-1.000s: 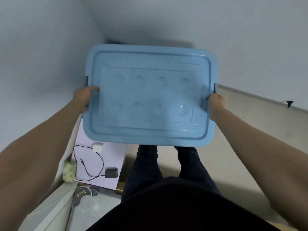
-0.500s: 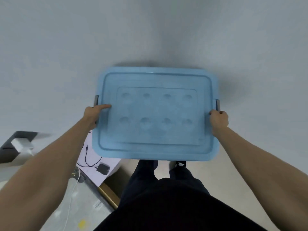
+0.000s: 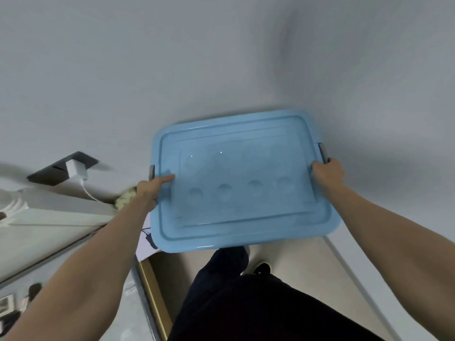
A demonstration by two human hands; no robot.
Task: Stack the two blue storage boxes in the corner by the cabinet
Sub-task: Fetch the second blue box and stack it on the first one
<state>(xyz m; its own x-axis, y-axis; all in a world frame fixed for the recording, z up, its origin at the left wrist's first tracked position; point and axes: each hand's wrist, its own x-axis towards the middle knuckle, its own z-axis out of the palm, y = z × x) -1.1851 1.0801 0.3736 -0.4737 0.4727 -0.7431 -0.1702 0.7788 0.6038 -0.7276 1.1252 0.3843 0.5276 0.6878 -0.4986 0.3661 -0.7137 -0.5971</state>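
I carry a blue storage box (image 3: 241, 183) in front of me, seen from above, its lid showing two rows of round dimples. My left hand (image 3: 154, 187) grips its left edge beside a grey latch, thumb on the lid. My right hand (image 3: 327, 172) holds the right edge beside the other grey latch. The box is slightly tilted, its right side farther from me. It hangs above the floor, close to a white wall. Only one blue box is in view.
A white cabinet top (image 3: 49, 217) lies at left, with a white charger (image 3: 76, 169) plugged into a dark socket strip and a cable running off it. A mirror-like panel with a gold edge (image 3: 152, 291) stands lower left. My dark-trousered legs (image 3: 229, 267) are below the box on beige floor.
The view has swung left and the box now sits farther right and lower in frame. More of the cabinet top and charger has come into sight. Both hands keep their grip.
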